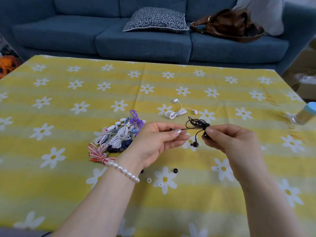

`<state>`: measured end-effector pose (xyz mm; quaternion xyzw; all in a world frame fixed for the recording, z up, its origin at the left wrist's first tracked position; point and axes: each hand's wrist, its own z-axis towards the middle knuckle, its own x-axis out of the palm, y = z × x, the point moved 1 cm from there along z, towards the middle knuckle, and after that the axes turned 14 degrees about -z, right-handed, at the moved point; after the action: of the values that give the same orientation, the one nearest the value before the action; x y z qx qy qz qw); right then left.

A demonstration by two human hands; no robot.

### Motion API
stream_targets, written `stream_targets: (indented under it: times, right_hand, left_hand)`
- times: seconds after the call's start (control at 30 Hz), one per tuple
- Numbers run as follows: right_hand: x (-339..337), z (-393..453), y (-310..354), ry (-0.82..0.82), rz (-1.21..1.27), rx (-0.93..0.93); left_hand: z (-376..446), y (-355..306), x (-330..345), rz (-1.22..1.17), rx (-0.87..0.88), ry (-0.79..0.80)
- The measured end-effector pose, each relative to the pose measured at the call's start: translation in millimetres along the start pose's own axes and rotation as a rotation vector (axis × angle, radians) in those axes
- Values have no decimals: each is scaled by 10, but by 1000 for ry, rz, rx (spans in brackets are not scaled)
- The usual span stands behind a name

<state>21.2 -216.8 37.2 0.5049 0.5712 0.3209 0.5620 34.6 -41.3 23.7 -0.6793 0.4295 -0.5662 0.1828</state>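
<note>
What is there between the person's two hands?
In the head view, a short stretch of the black earphone cord spans from the left hand to the right hand, with one earbud dangling below it.

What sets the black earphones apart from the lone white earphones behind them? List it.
The black earphones are held up by left hand and right hand; the white earphones lie untouched on the tablecloth. The black earphones are loosely bunched; the white earphones are neatly coiled. Both are wired, with earbuds trailing free.

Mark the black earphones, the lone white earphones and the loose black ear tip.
black earphones [197, 123]: head view, coiled cord.
lone white earphones [177, 114]: head view, tied middle.
black ear tip [175, 170]: head view, its ring.
</note>
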Motion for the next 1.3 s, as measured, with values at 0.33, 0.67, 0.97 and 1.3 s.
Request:
stream_targets:
  times: [0.33, 0.67, 0.97, 1.3]
  right_hand:
    - [100, -46, -45, 38, -577, -17]
    - [170, -117, -3, 212, -437, -267]
    - [154, -136, 53, 34, -397, -318]
    - [119, -96, 60, -40, -334, -333]
  left_hand:
    - [-25, 75, 64, 173, 25, -69]
    - [-11, 250, 175, -93, -133, -160]
    - [-34, 217, 212, -205, -164, -153]
    - [-20, 183, 141, 148, -56, -165]
